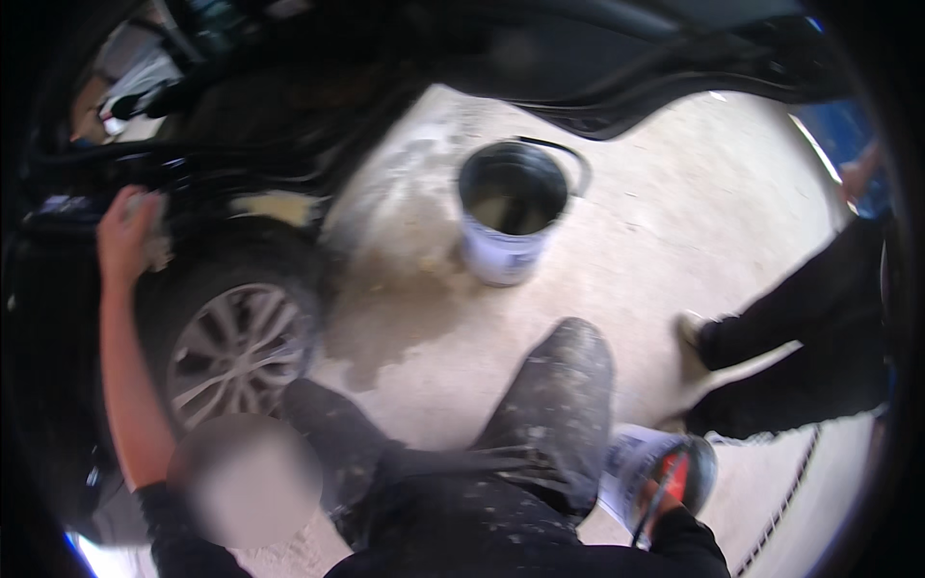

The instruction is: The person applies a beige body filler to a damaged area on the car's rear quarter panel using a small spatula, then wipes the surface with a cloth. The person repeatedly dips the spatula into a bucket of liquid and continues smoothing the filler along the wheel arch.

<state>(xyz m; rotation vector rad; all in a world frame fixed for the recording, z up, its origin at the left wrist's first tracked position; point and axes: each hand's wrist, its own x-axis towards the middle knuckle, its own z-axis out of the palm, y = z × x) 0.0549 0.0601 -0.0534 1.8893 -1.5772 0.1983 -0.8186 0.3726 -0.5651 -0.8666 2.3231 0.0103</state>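
At the upper left, my left hand (125,236) reaches over the wheel arch of a black car. Its fingers are closed around a crumpled, pale grey cloth (156,236) against the dark bodywork. Beneath it is the car wheel (241,356), with a silver multi-spoke rim and dark tire. Down at the lower right, my right hand (665,515) is at the mouth of a tilted white bucket (631,467). A red object (676,477) shows by its fingers, apparently gripped; blur and a thin dark bar in front hide its kind.
A white bucket with a dark rim (496,255) stands ahead on the concrete floor, near a wet patch (385,318). A pale yellowish patch (279,207) marks the wheel arch. An open black car door (597,106) overhangs the far side. Another person in black trousers (790,318) is at the right.
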